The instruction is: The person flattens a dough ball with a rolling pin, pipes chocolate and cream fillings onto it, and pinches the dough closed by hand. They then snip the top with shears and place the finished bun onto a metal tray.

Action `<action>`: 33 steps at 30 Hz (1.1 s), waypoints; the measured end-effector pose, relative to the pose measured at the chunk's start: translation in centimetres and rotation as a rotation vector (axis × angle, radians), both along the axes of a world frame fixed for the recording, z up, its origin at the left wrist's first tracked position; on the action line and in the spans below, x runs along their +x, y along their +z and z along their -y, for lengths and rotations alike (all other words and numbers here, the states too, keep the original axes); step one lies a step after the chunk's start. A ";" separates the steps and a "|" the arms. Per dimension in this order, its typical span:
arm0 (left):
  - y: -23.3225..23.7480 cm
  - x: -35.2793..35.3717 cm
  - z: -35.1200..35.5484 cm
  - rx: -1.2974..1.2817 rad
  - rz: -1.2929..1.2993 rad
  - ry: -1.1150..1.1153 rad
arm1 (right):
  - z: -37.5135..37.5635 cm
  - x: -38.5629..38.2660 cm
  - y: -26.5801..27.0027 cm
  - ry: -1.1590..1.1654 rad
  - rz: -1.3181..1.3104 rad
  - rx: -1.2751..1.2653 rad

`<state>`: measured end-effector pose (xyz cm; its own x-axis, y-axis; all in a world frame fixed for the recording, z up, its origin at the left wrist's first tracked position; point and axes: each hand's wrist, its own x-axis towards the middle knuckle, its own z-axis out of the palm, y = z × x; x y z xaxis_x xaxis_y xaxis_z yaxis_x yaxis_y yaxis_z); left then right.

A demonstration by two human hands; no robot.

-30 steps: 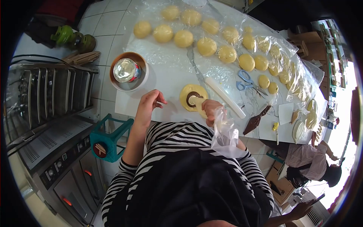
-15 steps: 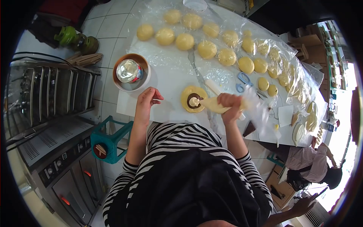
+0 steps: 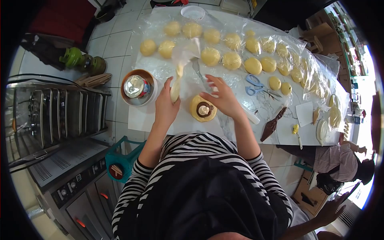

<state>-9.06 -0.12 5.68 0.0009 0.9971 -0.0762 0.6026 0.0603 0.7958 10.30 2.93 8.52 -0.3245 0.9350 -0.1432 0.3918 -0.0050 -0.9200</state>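
My left hand [image 3: 167, 105] is closed round a clear piping bag [image 3: 176, 89] of pale cream, its loose plastic end flaring away over the dough balls. In front of me lies a flattened dough round [image 3: 195, 105] with a ring of brown filling [image 3: 205, 115] and a dab of pale cream [image 3: 203, 110] in its centre. My right hand [image 3: 224, 98] is open, fingers spread, its thumb right at the edge of the dough round. To the left of my left hand stands a brown-rimmed bowl [image 3: 127, 78] with a tin can [image 3: 137, 86] in it.
Rows of dough balls [image 3: 210, 57] lie under clear plastic film across the far side of the table. On the right are blue scissors [image 3: 253, 85], a white roller [image 3: 251, 115], a piping bag of brown filling [image 3: 273, 125] and a white card [image 3: 305, 114]. Another person [image 3: 334, 163] stands at far right.
The cream piping bag has passed from my right hand to my left and moved left. My right hand has let go and opened beside the dough round.
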 end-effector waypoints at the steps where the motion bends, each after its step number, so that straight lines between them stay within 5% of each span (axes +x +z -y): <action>1: -1.3 -0.1 0.0 0.110 -0.174 0.081 | 0.2 1.0 -0.6 0.000 -0.001 -0.001; 3: -3.7 0.1 0.4 0.027 -0.196 0.071 | 1.6 2.2 -2.7 0.102 0.445 0.022; 5: -5.6 0.9 0.8 0.158 -0.665 0.096 | 3.3 1.9 -4.2 0.116 0.502 -0.010; 8: -2.7 2.9 2.5 0.317 -0.778 -0.096 | 5.1 0.9 -5.1 0.067 0.647 -0.037; 11: -2.7 3.9 3.5 0.049 -0.423 -0.353 | 5.5 0.3 -6.0 -0.022 0.644 0.019; 20: -6.1 4.4 -0.4 -0.222 -0.277 -0.389 | 4.3 0.6 -7.6 -0.043 0.404 -0.023; 24: -2.7 4.5 0.6 -0.207 -0.235 -0.429 | 4.7 0.4 -5.2 -0.038 0.354 -0.034; 26: -2.0 4.7 1.0 -0.028 -0.288 -0.373 | 5.2 -0.2 -5.1 -0.123 0.541 0.240; 29: -6.6 5.2 1.5 0.062 -0.291 -0.295 | 5.4 -0.7 -7.4 -0.097 0.490 0.143; 33: -5.2 5.1 1.5 -0.018 -0.206 -0.293 | 5.0 -0.6 -6.9 -0.082 0.347 0.134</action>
<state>-3.93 -1.60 0.48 0.2690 0.9554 -0.1220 0.7438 -0.1256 0.6565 9.70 -2.03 1.64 -0.2013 0.9737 -0.1065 0.6836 0.0618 -0.7272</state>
